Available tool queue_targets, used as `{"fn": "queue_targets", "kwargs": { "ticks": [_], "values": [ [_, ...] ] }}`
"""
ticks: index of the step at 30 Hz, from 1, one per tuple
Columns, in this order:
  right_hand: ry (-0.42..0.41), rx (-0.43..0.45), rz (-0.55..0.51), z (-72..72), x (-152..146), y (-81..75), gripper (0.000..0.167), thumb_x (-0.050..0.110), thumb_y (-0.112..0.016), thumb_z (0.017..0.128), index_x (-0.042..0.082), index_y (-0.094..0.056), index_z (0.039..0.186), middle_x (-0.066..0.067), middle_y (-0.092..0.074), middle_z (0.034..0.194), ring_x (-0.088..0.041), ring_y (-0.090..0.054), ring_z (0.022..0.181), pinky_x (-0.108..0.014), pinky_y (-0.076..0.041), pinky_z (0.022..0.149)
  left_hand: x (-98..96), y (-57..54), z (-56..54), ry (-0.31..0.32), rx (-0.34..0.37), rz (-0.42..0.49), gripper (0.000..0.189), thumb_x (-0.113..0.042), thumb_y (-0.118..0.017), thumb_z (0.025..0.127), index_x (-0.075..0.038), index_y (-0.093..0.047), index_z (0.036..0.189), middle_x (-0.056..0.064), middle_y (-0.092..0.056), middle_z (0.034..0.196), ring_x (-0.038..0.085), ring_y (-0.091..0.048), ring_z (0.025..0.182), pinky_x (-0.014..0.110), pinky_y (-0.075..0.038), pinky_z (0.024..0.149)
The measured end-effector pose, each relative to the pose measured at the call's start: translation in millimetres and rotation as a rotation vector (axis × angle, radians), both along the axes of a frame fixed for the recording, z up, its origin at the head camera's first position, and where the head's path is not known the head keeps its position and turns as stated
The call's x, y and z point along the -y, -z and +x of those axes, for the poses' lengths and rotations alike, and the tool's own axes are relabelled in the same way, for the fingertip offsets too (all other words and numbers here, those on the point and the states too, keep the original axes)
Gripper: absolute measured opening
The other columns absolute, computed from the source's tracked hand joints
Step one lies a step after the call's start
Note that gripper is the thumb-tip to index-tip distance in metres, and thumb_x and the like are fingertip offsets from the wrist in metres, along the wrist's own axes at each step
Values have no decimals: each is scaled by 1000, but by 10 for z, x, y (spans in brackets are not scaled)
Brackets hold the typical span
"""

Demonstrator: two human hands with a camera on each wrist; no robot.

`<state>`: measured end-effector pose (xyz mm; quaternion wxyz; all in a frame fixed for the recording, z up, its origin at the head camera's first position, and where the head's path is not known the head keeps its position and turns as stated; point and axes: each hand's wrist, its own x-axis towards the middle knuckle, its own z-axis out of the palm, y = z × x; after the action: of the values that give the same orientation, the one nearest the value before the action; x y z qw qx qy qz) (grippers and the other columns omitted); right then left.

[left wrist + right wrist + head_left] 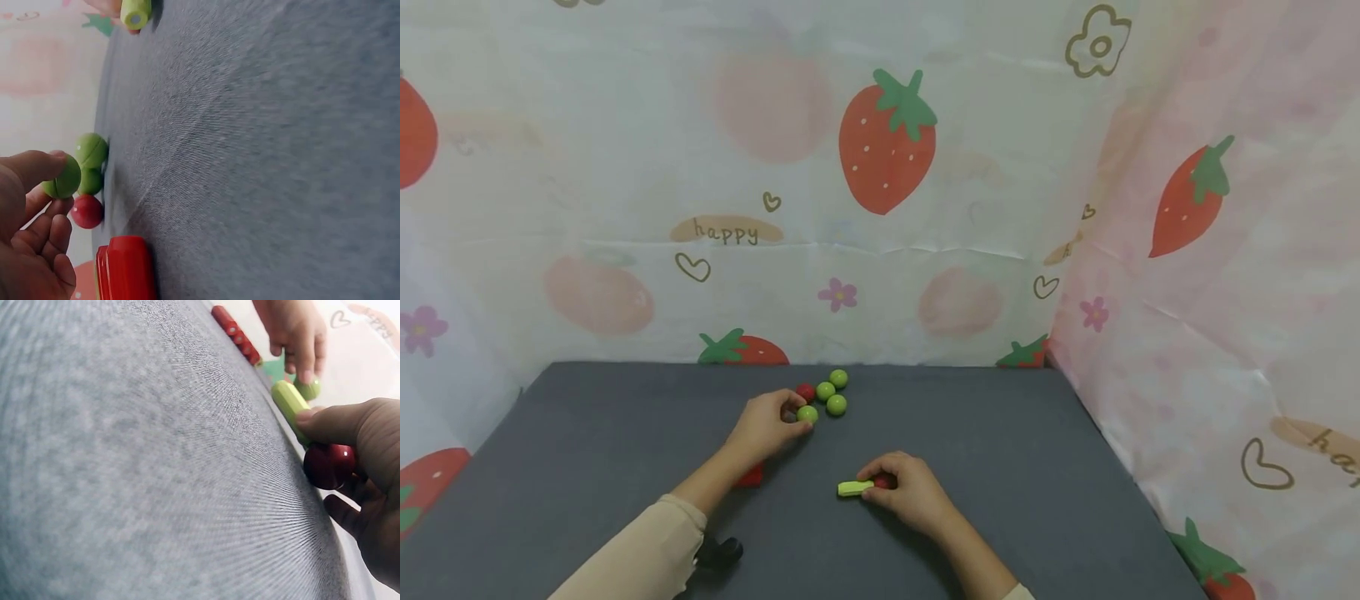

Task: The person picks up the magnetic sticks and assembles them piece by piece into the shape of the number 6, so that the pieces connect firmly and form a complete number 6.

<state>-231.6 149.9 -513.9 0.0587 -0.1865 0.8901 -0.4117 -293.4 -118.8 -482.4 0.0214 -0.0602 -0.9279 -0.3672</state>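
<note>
My left hand (765,429) pinches a green ball (70,178) between thumb and fingertips, at the near side of a small group of balls. That group has a red ball (806,392) and several green balls (837,406) farther back on the table. To the right and nearer, my right hand (912,492) holds a yellow-green toy rod (289,403), thumb along its side. A dark red ball (329,465) sits at the rod's hand-side end, partly covered by the fingers. The rod's free end shows a grey disc in the left wrist view and points left.
Several red rods (237,336) with round discs on their ends lie side by side beneath my left forearm. Nearer, a black object (727,550) is partly behind the left sleeve. A strawberry-print curtain (880,250) hangs behind the dark grey table (1000,433).
</note>
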Motion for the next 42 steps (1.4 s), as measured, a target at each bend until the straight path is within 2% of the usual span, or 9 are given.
{"fn": "queue_targets", "kwargs": {
  "ticks": [7, 16, 21, 29, 34, 42],
  "values": [
    [6, -3, -4, 1, 2, -1, 18, 28, -80, 81, 34, -74, 97, 10, -66, 101, -6, -57, 87, -22, -47, 74, 14, -6, 181, 37, 7, 11, 33, -31, -78, 83, -20, -67, 111, -3, -65, 94, 13, -59, 88, 32, -47, 71],
    [10, 18, -15, 1, 3, -17, 18, 28, -79, 81, 36, -73, 97, 11, -66, 103, -8, -58, 89, -23, -47, 75, 1, 101, 386, 102, 34, 15, 28, -29, -80, 81, -21, -68, 106, -5, -62, 89, 11, -52, 80, 30, -42, 69],
    [8, 5, -16, 1, 3, -14, 18, 29, -79, 81, 35, -73, 97, 11, -66, 103, -8, -58, 91, -23, -47, 76, -21, 123, 453, 134, 47, 14, 27, -26, -82, 79, -23, -69, 103, -6, -61, 85, 11, -51, 77, 29, -42, 68],
    [11, -1, -24, -3, 0, 0, 18, 30, -79, 82, 35, -73, 98, 11, -67, 102, -7, -59, 90, -22, -47, 76, -61, 119, 560, 205, 4, -46, 27, -28, -83, 77, -25, -70, 100, -13, -62, 86, 9, -52, 79, 26, -43, 70],
    [13, 23, -28, -8, -8, -1, 18, 31, -78, 82, 36, -73, 98, 11, -66, 103, -7, -58, 90, -23, -47, 75, -89, 134, 611, 228, 22, -25, 26, -27, -83, 77, -24, -70, 99, -10, -61, 84, 10, -50, 77, 25, -41, 67],
    [13, 1, -31, -5, 2, -7, 18, 29, -79, 82, 34, -73, 98, 10, -67, 102, -6, -58, 88, -22, -47, 75, -111, 189, 635, 248, 69, -6, 27, -28, -83, 77, -25, -69, 100, -9, -62, 86, 11, -51, 77, 25, -42, 65]
  ]
}}
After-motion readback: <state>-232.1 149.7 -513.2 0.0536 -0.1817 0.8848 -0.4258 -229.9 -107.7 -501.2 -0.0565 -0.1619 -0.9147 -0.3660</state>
